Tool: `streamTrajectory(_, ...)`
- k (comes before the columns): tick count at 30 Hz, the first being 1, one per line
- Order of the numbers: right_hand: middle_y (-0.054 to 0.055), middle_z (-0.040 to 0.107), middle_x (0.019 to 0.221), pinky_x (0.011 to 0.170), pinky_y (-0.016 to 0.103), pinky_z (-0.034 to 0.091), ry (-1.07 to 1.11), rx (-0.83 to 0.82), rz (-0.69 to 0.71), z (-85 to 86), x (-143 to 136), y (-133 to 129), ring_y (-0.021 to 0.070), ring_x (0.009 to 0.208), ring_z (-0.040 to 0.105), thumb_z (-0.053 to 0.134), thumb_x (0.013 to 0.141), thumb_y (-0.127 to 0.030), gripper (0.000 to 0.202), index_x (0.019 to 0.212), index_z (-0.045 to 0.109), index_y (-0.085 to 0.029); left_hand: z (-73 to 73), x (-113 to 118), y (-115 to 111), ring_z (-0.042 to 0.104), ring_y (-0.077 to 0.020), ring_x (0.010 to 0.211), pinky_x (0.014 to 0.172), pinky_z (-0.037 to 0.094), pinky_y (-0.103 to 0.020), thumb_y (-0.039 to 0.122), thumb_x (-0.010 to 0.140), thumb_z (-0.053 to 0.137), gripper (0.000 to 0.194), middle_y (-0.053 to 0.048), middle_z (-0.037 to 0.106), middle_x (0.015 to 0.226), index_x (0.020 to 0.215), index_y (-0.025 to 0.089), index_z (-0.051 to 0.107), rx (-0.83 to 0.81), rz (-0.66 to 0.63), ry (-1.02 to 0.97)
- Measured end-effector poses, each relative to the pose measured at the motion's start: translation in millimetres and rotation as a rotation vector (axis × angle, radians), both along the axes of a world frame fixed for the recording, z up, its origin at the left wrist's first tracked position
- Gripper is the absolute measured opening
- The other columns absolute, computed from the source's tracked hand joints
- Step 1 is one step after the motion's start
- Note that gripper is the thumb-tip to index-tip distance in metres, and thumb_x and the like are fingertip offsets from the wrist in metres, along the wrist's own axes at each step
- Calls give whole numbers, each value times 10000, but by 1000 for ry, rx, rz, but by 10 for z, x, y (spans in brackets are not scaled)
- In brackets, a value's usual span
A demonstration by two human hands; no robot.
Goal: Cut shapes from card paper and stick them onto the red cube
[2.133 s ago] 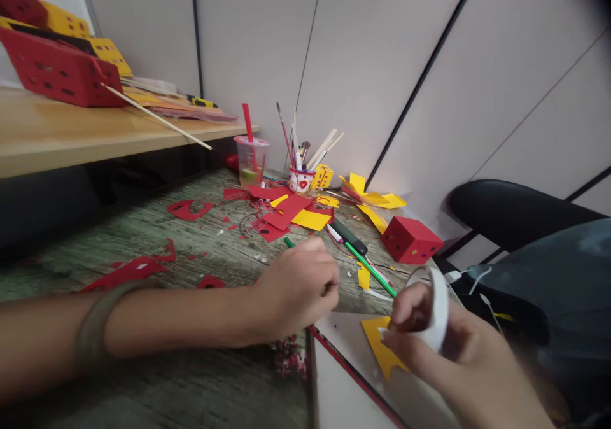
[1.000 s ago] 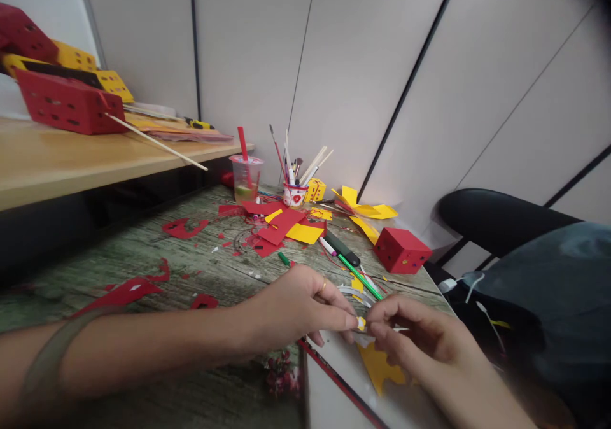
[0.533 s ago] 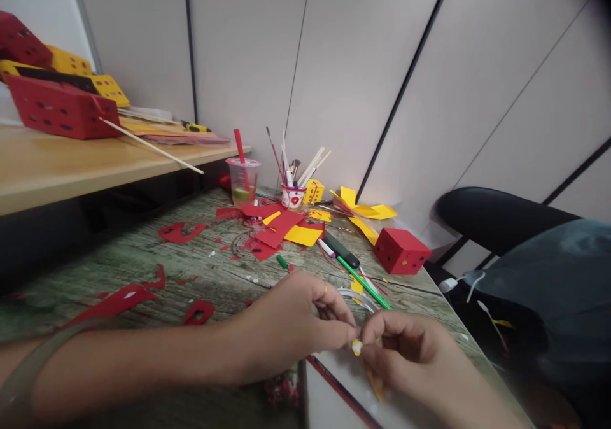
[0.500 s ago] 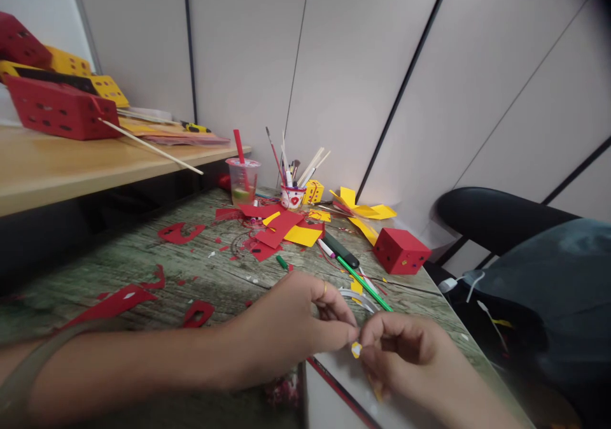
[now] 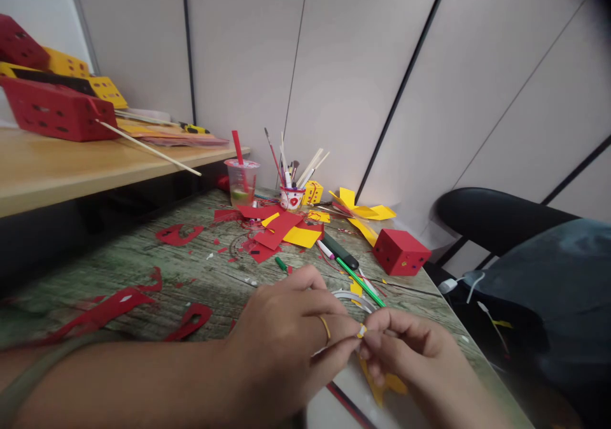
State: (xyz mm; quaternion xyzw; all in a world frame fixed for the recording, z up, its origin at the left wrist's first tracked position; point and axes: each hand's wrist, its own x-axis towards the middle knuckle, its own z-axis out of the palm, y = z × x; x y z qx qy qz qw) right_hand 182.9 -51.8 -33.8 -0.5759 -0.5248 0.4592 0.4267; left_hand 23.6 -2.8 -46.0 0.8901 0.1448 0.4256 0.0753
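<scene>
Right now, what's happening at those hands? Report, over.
Right hand: pinching small yellow-and-white paper-like scrap. Left hand: meeting it from the other side. Possible snag: curved white ring, partly hidden behind left hand.

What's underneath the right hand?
Part of a yellow paper piece shows below the right hand, above a pale flat surface. The hand covers the rest, so whether the paper is held or lying loose cannot be told.
</scene>
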Motion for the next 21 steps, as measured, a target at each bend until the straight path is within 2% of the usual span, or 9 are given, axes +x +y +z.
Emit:
streamTrajectory(5, -33, 511, 448, 453, 202, 422, -101, 47, -46, -2, -14, 3, 100, 437, 491, 615, 657, -317, 212, 515, 561, -170, -46, 36, 6, 518, -97, 597, 626, 382, -264, 111, 758, 537, 104, 20, 658, 676, 760, 157, 631, -155, -15, -62)
streamTrajectory(11, -24, 534, 480, 428, 190, 419, -179, 104, -115, -28, -29, -40, 112, 457, 499, 617, 640, -308, 157, 556, 589, -179, -58, 76, -10, 511, -99, 642, 627, 383, -226, 133, 713, 552, 164, 64, 638, 634, 701, 250, 667, -566, 43, -30)
streamTrajectory(14, -25, 550, 484, 418, 182, 424, -208, 110, -136, -31, -36, -57, 114, 451, 509, 625, 629, -297, 138, 557, 590, -185, -41, 77, -14, 524, -114, 668, 606, 396, -216, 175, 690, 555, 157, 49, 617, 638, 691, 272, 679, -748, 98, -37)
streamTrajectory(21, -26, 566, 490, 415, 183, 440, -291, 152, -143, -6, -50, -53, 124, 455, 529, 620, 628, -299, 127, 552, 597, -199, 28, 74, 12, 537, -126, 653, 592, 406, -210, 225, 685, 534, 165, 36, 610, 613, 717, 248, 694, -962, 55, -2)
